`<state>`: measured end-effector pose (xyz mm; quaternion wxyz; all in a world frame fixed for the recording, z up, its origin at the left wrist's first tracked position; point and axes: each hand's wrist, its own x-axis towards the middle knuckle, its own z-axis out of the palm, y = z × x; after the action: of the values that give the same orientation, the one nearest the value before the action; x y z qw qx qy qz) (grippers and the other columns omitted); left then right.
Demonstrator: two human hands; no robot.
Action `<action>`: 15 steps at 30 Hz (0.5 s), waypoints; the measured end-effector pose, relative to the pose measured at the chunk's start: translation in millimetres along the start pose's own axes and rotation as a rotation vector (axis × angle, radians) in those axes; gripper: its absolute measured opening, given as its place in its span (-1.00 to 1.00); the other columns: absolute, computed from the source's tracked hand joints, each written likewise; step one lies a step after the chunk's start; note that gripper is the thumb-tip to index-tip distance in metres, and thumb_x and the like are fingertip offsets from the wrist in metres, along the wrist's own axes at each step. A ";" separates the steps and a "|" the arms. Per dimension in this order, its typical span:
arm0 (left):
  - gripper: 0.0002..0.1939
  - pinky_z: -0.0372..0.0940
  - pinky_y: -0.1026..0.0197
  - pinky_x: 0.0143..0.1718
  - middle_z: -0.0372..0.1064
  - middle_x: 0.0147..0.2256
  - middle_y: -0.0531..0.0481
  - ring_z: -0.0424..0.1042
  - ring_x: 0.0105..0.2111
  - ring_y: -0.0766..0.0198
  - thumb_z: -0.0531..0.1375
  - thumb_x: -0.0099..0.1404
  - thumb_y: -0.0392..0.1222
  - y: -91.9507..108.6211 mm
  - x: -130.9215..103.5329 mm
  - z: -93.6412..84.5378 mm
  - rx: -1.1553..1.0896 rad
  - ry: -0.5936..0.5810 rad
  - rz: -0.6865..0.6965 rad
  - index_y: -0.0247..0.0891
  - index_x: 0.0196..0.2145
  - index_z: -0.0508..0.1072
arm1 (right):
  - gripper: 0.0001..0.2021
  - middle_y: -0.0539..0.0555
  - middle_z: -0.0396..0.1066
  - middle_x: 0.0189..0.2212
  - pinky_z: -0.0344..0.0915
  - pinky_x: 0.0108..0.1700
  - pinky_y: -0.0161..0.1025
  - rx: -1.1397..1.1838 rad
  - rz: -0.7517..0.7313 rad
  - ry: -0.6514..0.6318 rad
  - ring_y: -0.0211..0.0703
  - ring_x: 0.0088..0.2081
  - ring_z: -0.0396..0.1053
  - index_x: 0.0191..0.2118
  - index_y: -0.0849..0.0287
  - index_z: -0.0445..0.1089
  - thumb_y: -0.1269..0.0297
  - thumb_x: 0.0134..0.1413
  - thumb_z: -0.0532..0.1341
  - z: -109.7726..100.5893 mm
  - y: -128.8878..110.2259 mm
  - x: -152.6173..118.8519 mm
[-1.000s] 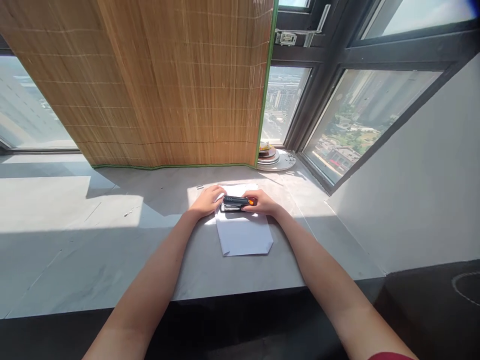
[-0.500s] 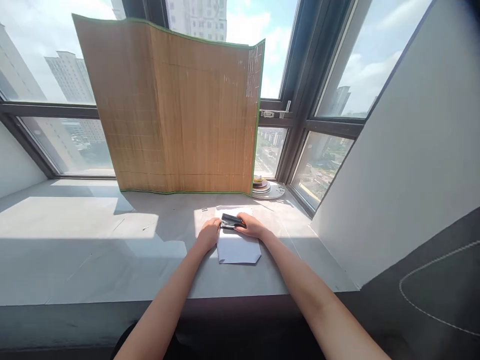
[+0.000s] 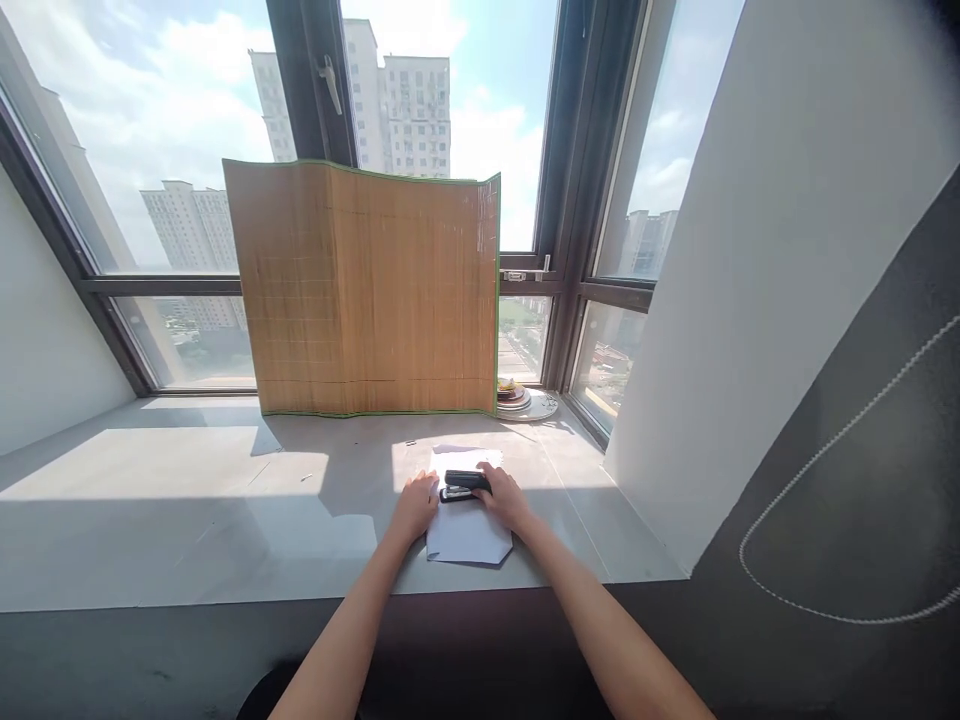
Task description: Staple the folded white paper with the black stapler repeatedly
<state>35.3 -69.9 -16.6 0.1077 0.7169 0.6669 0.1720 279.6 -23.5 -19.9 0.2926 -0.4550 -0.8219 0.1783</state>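
Observation:
A black stapler lies across white paper on the pale window sill. My right hand is wrapped round the stapler's right end. On the paper's left edge rests my left hand, close to the stapler's left end; its fingers look drawn together, and what they may hold is too small to make out. The stapler's arm and base are apart at the left end. One lower corner of the paper looks cut or folded at a slant.
Behind the paper a bamboo mat with green edging stands against the window. Stacked plates sit at its right. Small staple-like bits lie on the sill. A pale cord hangs at the right.
The view has tilted up and shifted, so the mat and paper appear lower. My left hand has come a little away from the stapler, which my right hand still grips.

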 end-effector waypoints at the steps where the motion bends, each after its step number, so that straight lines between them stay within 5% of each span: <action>1: -0.44 -0.05 -0.15 0.54 0.26 0.46 -0.21 0.08 0.54 -0.04 0.03 0.43 -0.43 0.5 0.0 -0.7 -0.011 0.004 0.000 -0.25 0.32 0.41 | -0.62 0.16 0.53 -0.08 0.41 0.03 0.11 0.028 0.007 0.043 0.25 -0.01 0.50 0.12 -0.10 0.41 0.32 0.22 0.32 -0.2 3.1 -4.0; 7: -0.46 -0.02 -0.15 0.54 0.29 0.44 -0.22 0.08 0.54 -0.03 0.07 0.38 -0.46 2.6 -5.6 -0.3 -0.078 0.043 -0.025 -0.25 0.25 0.50 | -0.92 0.13 0.61 -0.17 0.51 -0.04 0.17 0.212 -0.059 0.261 0.18 -0.19 0.54 -0.19 -0.03 0.47 0.21 0.19 0.33 -2.0 16.5 -13.0; 15: -0.48 0.09 -0.01 0.49 0.35 0.40 -0.24 0.18 0.50 0.01 0.06 0.37 -0.45 -4.9 -17.8 10.5 -0.271 0.134 -0.081 -0.28 0.19 0.56 | -0.74 0.13 0.69 -0.23 0.50 -0.07 0.03 0.364 -0.109 0.427 0.08 -0.18 0.56 -0.37 0.04 0.60 0.06 0.27 0.28 2.4 20.1 -9.3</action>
<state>34.0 -86.3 -30.0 0.1658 0.6552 0.6717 0.3034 294.9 -21.0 -35.9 0.5451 -0.3774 -0.7194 0.2071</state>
